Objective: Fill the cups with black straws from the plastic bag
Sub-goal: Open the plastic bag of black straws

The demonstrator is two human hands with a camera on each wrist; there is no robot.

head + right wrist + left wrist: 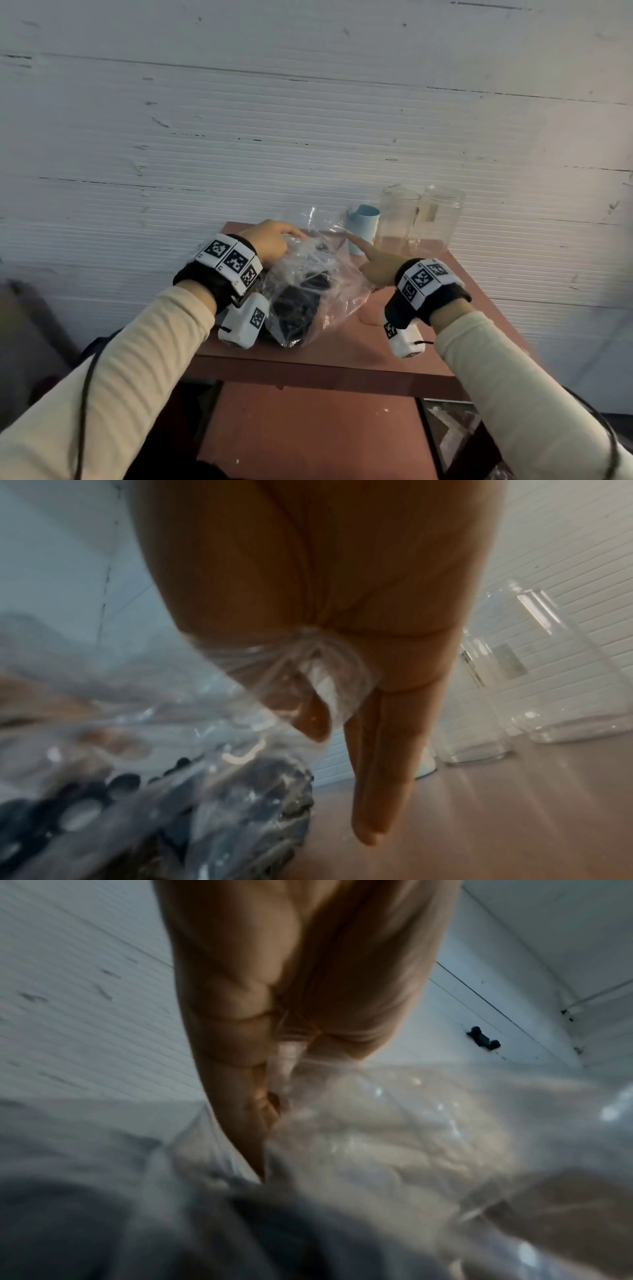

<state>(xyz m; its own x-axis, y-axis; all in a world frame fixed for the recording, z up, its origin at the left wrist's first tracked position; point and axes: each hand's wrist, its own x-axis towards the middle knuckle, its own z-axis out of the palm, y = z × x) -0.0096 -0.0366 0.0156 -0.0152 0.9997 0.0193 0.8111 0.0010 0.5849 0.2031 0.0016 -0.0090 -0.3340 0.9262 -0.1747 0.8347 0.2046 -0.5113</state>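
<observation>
A crumpled clear plastic bag holding a bundle of black straws lies in the middle of a small red-brown table. My left hand pinches the bag's top on its left side, with the film bunched between thumb and curled fingers. My right hand is at the bag's right edge. Its fingers are straight, and the thumb clamps a fold of the plastic bag against the palm. The straws' open ends show through the film. A light blue cup and two clear cups stand at the table's back right.
A white ribbed wall rises directly behind the table. The clear cups stand just beyond my right fingertips. A lower red-brown shelf sits under the table's front edge.
</observation>
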